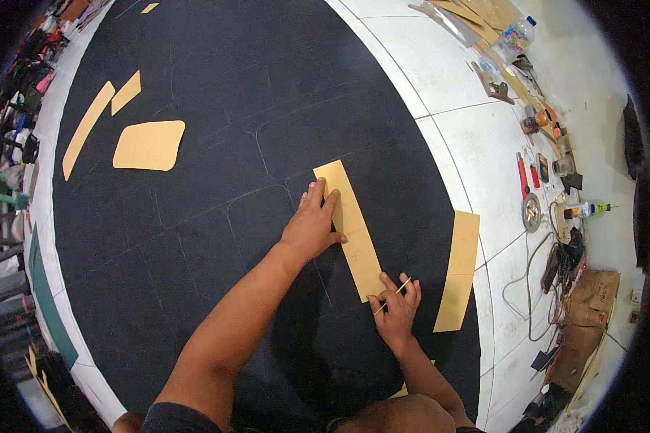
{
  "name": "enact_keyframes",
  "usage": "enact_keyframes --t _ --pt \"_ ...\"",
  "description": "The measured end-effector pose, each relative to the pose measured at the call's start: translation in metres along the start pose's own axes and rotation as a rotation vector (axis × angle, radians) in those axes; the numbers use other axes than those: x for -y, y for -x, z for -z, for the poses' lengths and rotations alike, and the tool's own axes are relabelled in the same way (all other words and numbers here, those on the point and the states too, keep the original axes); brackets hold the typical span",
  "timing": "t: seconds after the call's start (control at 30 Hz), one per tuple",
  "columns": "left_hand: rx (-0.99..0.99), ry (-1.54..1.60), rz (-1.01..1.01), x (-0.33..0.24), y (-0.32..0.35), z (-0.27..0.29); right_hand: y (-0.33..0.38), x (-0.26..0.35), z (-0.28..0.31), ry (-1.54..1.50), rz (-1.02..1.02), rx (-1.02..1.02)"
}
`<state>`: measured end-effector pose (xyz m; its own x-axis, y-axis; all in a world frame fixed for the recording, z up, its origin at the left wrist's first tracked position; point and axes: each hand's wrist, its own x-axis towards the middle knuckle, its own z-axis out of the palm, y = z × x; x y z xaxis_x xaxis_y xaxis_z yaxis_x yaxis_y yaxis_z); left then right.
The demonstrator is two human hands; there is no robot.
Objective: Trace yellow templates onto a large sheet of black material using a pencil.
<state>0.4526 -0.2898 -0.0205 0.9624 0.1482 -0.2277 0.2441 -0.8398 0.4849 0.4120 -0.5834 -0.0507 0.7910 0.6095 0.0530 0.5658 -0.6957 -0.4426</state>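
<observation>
A long tan card pattern piece (352,234) lies tilted on a wide black cloth (231,94) with thin pale lines drawn over it. My left hand (312,222) rests on the left edge of the card, fingers stretched out along it and thumb apart. At the card's near end is my right hand (399,314), its thumb and a finger touching the corner. It grips a thin yellow stick (406,283), perhaps a marking pencil, slanting between the fingers. Whether the stick's tip meets the cloth, I cannot tell.
Another tan strip (458,270) lies to the right. Several card pieces, including a rounded one (149,146), sit at the far left. White floor tiles (440,94) border the cloth. Along the right wall are a plastic bottle (518,36), cables, tools and a cardboard box (585,310).
</observation>
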Motion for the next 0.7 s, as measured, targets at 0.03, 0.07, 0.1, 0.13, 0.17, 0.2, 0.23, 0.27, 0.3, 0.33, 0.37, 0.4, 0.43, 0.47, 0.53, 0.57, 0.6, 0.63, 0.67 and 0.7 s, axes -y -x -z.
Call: enact_keyframes --t 0.03,0.07,0.1,0.13,0.17,0.2,0.23,0.27,0.3,0.33,0.37,0.4,0.43,0.47,0.53,0.57,0.6,0.63,0.67,0.7 --pt "0.005 0.006 0.005 0.0 0.0 0.0 0.0 0.001 0.0 -0.001 -0.007 0.013" --pt "0.007 0.005 0.005 0.001 0.001 0.0 0.0 0.002 0.001 -0.002 -0.014 0.025" --pt "0.009 0.005 0.007 -0.001 0.001 0.001 0.0 0.002 0.001 0.0 -0.017 0.026" --pt "0.01 0.005 0.008 -0.002 0.002 0.001 0.0 0.001 0.002 -0.003 -0.016 0.023" --pt "0.012 0.006 0.006 -0.002 0.001 0.001 0.0 0.001 0.003 -0.006 -0.015 0.021" --pt "0.02 -0.021 0.004 -0.002 0.001 0.001 0.0 0.001 0.002 -0.007 -0.015 0.02" --pt "0.027 -0.047 0.002 -0.001 0.0 0.001 0.0 0.001 0.002 -0.005 -0.007 0.011" --pt "0.028 -0.048 0.003 -0.001 0.0 0.001 0.0 0.002 0.001 -0.002 0.002 0.003" --pt "0.019 -0.159 -0.003 -0.005 -0.002 0.002 0.001 0.001 0.001 0.0 -0.001 0.005" --pt "0.011 -0.27 -0.009 -0.008 -0.003 0.002 0.001 0.0 0.002 0.0 0.006 0.002" --pt "0.014 -0.266 -0.011 -0.011 -0.004 0.002 0.0 -0.001 0.002 0.0 0.013 0.001" --pt "0.066 -0.282 0.004 -0.02 -0.004 0.003 0.001 -0.001 0.004 0.007 0.002 0.01" --pt "0.119 -0.298 0.018 -0.027 -0.004 0.004 -0.002 -0.001 0.006 0.021 0.017 0.002" --pt "0.131 -0.285 0.012 -0.029 -0.005 0.002 -0.004 -0.001 0.008 0.035 0.032 -0.005" --pt "0.127 -0.359 0.047 -0.029 -0.01 0.002 -0.008 0.0 0.011 0.041 0.045 0.009" --pt "0.137 -0.348 0.042 -0.03 -0.011 0.003 -0.011 0.0 0.012 0.039 0.067 0.013" --pt "0.145 -0.343 0.056 -0.03 -0.011 0.007 -0.02 0.005 0.023 0.071 0.108 0.018" --pt "0.151 -0.339 0.068 -0.03 -0.012 0.009 -0.028 -0.001 0.025 0.075 0.103 0.024" --pt "0.137 -0.321 0.057 -0.028 -0.012 0.008 -0.038 -0.01 0.028 -0.102 0.039 -0.036" --pt "0.14 -0.314 0.053 -0.03 -0.013 0.006 -0.05 -0.017 0.031 -0.276 -0.028 -0.098"
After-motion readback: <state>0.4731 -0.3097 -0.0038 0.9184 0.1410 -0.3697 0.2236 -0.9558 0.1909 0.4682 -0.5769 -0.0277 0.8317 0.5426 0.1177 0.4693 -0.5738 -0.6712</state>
